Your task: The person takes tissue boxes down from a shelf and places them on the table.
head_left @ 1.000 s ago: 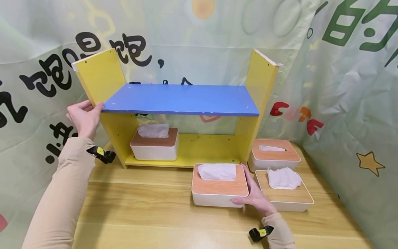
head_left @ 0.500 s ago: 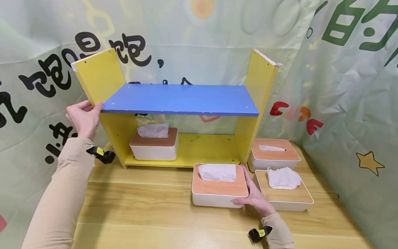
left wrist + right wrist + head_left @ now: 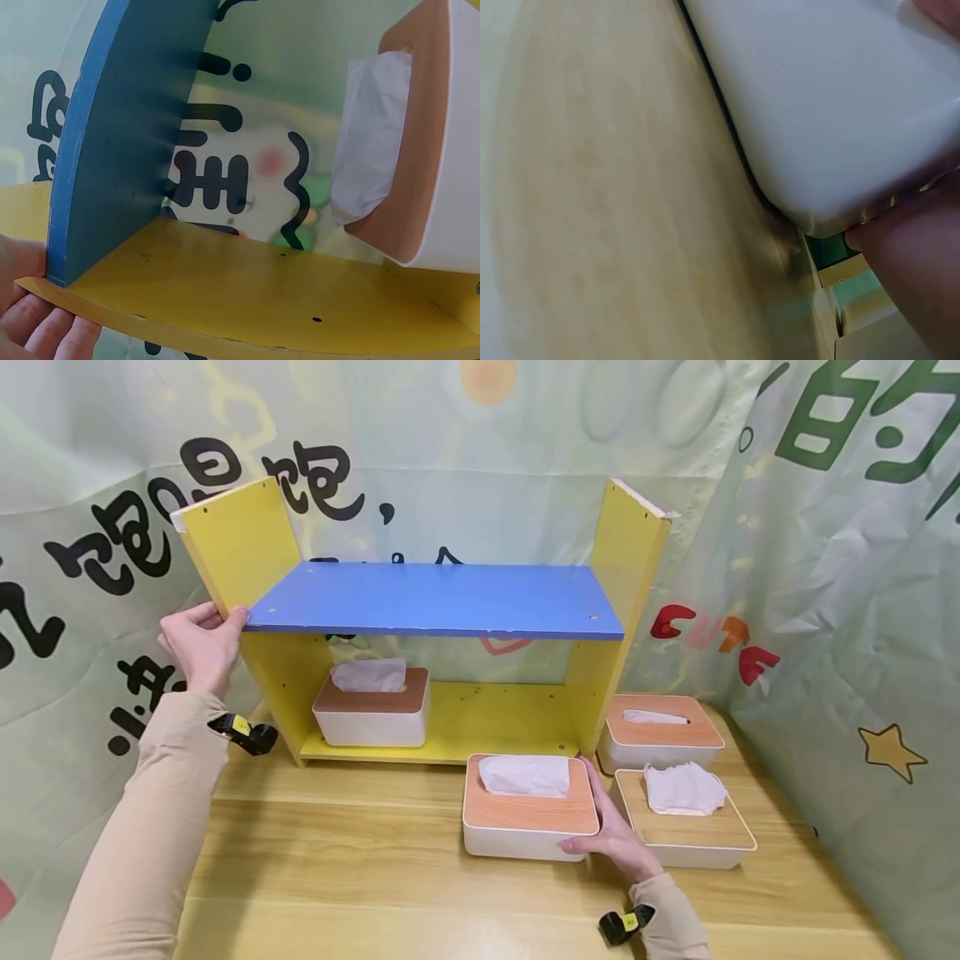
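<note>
My left hand (image 3: 201, 645) grips the front edge of the yellow left side panel of a small shelf unit, level with its blue shelf board (image 3: 442, 602). The left wrist view shows the thumb (image 3: 22, 256) at the board's corner and the fingers curled behind the panel. On the table in front of the unit is a white tissue box (image 3: 495, 811) with a wooden lid and a tissue poking out. My right hand (image 3: 619, 837) holds its right end, thumb on the front and fingers behind. The right wrist view shows the box's white side (image 3: 840, 112) close up.
Another tissue box (image 3: 371, 727) stands at the left on the yellow bottom shelf (image 3: 495, 714). To the right of the unit are a tissue box (image 3: 663, 758) and, in front of it, a lighter-lidded one (image 3: 697, 857). A printed cloth (image 3: 480, 452) hangs behind the wooden table (image 3: 345, 893).
</note>
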Action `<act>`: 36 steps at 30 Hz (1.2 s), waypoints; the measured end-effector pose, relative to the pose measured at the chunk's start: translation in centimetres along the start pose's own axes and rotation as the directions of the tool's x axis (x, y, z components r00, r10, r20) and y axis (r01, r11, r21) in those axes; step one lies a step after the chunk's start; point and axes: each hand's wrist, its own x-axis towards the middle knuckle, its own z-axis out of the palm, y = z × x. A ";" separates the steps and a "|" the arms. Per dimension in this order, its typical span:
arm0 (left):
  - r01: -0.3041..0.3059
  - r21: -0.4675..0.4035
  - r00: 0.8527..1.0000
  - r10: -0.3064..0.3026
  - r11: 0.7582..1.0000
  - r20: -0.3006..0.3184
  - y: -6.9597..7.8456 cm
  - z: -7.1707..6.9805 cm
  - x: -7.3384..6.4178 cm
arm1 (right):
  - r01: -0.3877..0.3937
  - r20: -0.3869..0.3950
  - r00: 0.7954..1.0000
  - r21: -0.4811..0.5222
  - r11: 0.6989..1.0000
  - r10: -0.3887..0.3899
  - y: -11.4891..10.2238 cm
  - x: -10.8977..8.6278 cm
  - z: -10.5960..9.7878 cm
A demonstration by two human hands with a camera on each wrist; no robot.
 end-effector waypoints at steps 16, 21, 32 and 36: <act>-0.012 -0.010 1.000 0.012 1.000 0.007 0.0 0.1 0.0 | 0.001 0.004 1.000 0.007 1.000 -0.002 0.1 0.0 -0.1; -0.018 -0.016 1.000 0.018 1.000 0.002 0.0 0.1 0.0 | -0.008 0.003 1.000 0.020 1.000 0.008 0.2 -0.1 -0.1; -0.023 -0.009 1.000 0.023 1.000 -0.008 -0.1 0.1 0.0 | -0.020 0.001 1.000 0.014 1.000 0.020 0.3 0.0 -0.1; -0.021 -0.002 1.000 0.021 1.000 -0.007 -0.1 0.1 0.0 | -0.010 0.008 1.000 0.030 0.999 0.010 0.4 0.0 -0.1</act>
